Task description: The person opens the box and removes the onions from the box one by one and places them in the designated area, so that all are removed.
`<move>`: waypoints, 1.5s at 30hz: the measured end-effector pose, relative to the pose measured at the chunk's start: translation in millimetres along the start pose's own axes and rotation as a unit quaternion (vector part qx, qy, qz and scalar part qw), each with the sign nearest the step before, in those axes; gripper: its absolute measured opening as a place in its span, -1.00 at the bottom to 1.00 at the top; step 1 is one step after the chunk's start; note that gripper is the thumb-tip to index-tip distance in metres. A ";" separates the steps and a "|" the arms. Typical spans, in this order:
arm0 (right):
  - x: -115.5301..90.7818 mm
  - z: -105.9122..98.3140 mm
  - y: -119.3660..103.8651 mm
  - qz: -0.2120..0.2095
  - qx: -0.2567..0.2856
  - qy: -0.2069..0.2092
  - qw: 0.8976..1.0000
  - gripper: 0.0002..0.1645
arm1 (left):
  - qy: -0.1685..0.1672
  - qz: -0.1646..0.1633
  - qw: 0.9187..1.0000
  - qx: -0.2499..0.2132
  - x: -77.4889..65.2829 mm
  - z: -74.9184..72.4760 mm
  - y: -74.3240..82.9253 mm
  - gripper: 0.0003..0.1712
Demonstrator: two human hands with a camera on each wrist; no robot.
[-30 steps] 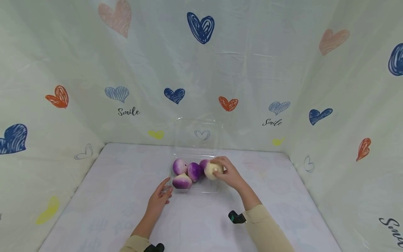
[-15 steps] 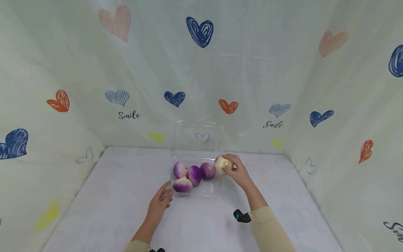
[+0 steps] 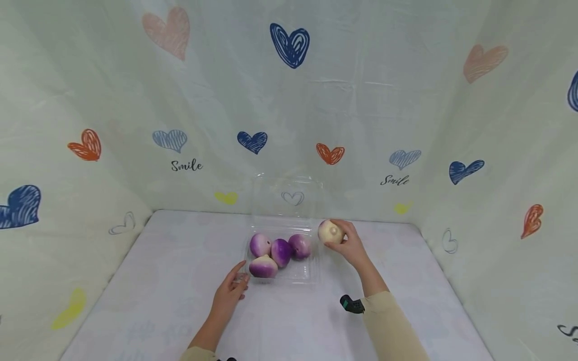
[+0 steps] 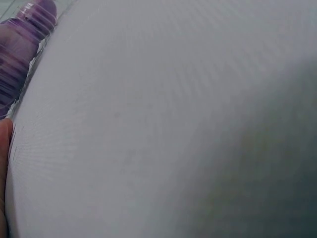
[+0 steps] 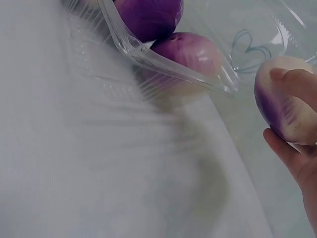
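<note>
My right hand (image 3: 353, 246) holds a purple-and-white turnip (image 3: 330, 232) between thumb and fingers, just beyond the right side of a clear plastic container (image 3: 305, 273). In the right wrist view the held turnip (image 5: 271, 101) shows a purple side and a pale end. Several more turnips (image 3: 281, 252) lie in the container, grouped toward its left and back. At the container's front left corner is my left hand (image 3: 225, 292), its fingers touching the edge. The left wrist view catches only a fingertip (image 4: 4, 133) beside the container wall, with purple turnips (image 4: 19, 52) behind the plastic.
The container's hinged clear lid (image 3: 271, 206) stands raised at the back. A white-covered table (image 3: 180, 260) lies underneath, bordered by a pale curtain (image 3: 289, 100) printed with hearts and "Smile". Dark camera mounts (image 3: 351, 304) sit at the wrists.
My right hand has carried the turnip out of the container to the right, uncovering the turnip behind it. The left hand has stayed at the corner.
</note>
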State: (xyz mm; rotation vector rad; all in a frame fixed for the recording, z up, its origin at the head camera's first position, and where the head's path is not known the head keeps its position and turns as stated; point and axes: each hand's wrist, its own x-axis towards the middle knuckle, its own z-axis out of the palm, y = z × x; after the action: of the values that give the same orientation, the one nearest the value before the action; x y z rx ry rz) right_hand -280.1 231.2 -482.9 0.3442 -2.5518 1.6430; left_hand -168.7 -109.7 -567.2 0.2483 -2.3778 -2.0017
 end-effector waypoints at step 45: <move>8.1 21.9 80.0 0.158 -0.037 0.031 0.986 0.00 | -0.001 0.001 1.000 -0.008 2.2 -1.2 -2.9 -0.42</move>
State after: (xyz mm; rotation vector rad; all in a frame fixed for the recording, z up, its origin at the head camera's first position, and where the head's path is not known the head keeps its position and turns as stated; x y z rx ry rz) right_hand -305.7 242.0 -561.5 -0.1236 -2.7218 1.6132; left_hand -170.4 -111.7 -570.1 0.2427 -2.3619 -2.0195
